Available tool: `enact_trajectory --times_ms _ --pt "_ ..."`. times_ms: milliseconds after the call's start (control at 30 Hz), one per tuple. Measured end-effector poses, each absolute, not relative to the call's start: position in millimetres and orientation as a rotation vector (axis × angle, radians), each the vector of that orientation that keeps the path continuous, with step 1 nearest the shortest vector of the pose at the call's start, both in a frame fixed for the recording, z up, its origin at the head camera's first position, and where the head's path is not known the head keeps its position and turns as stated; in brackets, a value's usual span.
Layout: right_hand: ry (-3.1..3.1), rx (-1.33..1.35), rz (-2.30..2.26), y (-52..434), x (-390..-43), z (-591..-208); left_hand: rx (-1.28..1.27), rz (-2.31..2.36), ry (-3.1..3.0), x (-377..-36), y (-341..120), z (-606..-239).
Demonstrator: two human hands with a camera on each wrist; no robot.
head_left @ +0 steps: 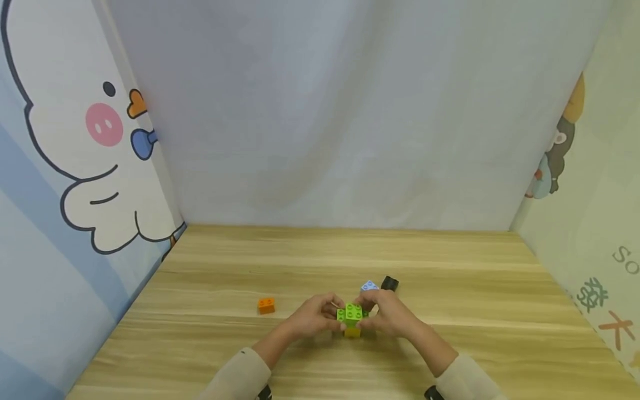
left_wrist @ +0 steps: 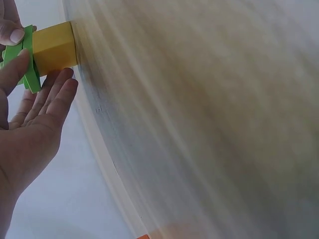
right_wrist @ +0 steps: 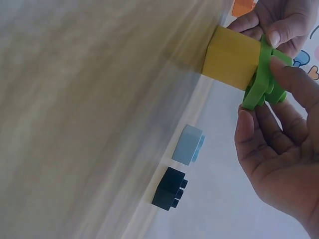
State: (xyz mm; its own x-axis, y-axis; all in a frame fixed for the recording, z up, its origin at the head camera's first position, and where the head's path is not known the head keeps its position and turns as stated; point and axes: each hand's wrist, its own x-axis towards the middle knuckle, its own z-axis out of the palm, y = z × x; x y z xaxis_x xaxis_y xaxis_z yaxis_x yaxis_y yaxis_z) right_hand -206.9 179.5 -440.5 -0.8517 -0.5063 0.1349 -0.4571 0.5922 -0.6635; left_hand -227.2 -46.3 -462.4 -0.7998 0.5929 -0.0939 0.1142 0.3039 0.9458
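A small stack stands on the wooden table: a yellow brick (right_wrist: 232, 56) at the bottom, a thin green plate (left_wrist: 33, 64) across it, and a lime-green brick (head_left: 353, 312) with studs on top. My left hand (head_left: 315, 315) pinches the green pieces from the left, its thumb on the near side and its other fingers behind. From the right my right hand (head_left: 392, 314) holds the same pieces, thumb (right_wrist: 294, 79) pressed on the green part. The plate sticks out past the yellow brick on both sides.
An orange brick (head_left: 266, 305) lies to the left of my left hand. Just beyond my right hand sit a light blue brick (head_left: 369, 285) and a black brick (head_left: 390, 284), close together. A grey-white curtain (head_left: 345, 139) hangs behind the table's far edge.
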Motion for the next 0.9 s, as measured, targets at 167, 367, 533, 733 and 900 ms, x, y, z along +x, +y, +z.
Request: enact_trajectory --times_ms 167,367,533,733,900 --pt "2.769 -0.852 -1.096 177 -207 -440 0.637 1.504 2.151 -228 -47 -461" --pt "2.772 -0.852 -1.086 177 -205 -439 0.625 1.503 2.145 -227 -48 -459" --pt "2.751 -0.819 -1.109 177 -206 -442 0.633 1.502 2.153 -226 -49 -461" --pt "2.685 -0.805 -1.158 178 -209 -445 0.626 1.536 2.123 -225 -52 -464" --pt "2.583 -0.794 -1.231 187 -212 -441 0.648 1.544 2.129 -227 -49 -464"
